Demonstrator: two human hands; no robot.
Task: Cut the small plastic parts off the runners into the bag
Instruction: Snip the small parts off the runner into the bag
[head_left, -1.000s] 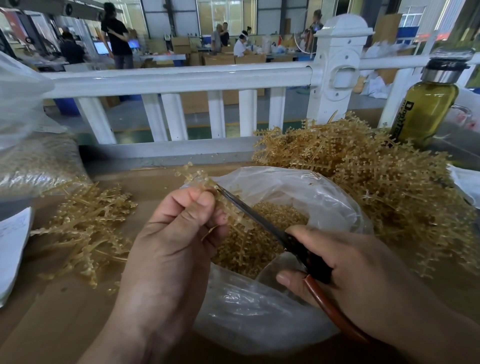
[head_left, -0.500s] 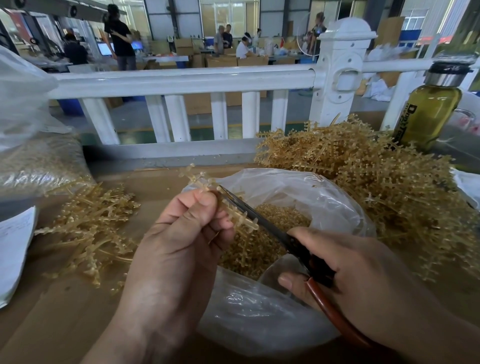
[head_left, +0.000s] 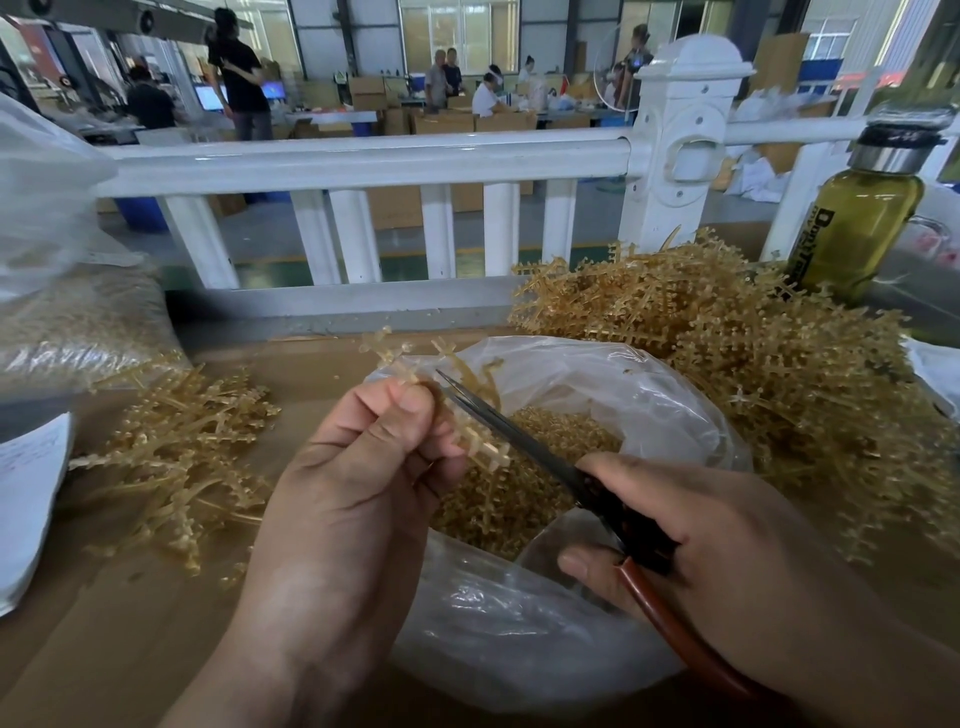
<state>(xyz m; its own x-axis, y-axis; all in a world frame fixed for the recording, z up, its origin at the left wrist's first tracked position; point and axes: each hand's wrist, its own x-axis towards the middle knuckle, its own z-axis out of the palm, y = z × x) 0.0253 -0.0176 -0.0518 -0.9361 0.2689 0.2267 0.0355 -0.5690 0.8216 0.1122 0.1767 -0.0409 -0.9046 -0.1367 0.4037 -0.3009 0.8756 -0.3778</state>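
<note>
Brown cardboard tabletop (head_left: 104, 649). Clear crumpled plastic bag (head_left: 519, 649) sits centre front, mouth up, with small tan cut-off parts (head_left: 545, 441) heaped inside.

Just beside it on the right lies a large tangled heap of tan plastic runners (head_left: 779, 374). Behind that heap, far right, an olive glass bottle with metal cap (head_left: 862, 223) stands upright.

Left of the bag, apart, is a smaller heap of tan runners (head_left: 176, 457). Behind it is a clear filled plastic sack (head_left: 78, 322). A white paper sheet (head_left: 26, 493) lies at the left edge.

White barred railing (head_left: 363, 161) runs behind the table.

Over the bag mouth, the left hand (head_left: 353, 493) pinches a single tan runner (head_left: 478, 447). To its right, the right hand (head_left: 727, 561) grips black-bladed scissors (head_left: 519, 431).

My desk (head_left: 130, 649) carries the bag (head_left: 519, 639) at six o'clock, a runner heap (head_left: 176, 467) at nine, a runner pile (head_left: 779, 405) at two.
</note>
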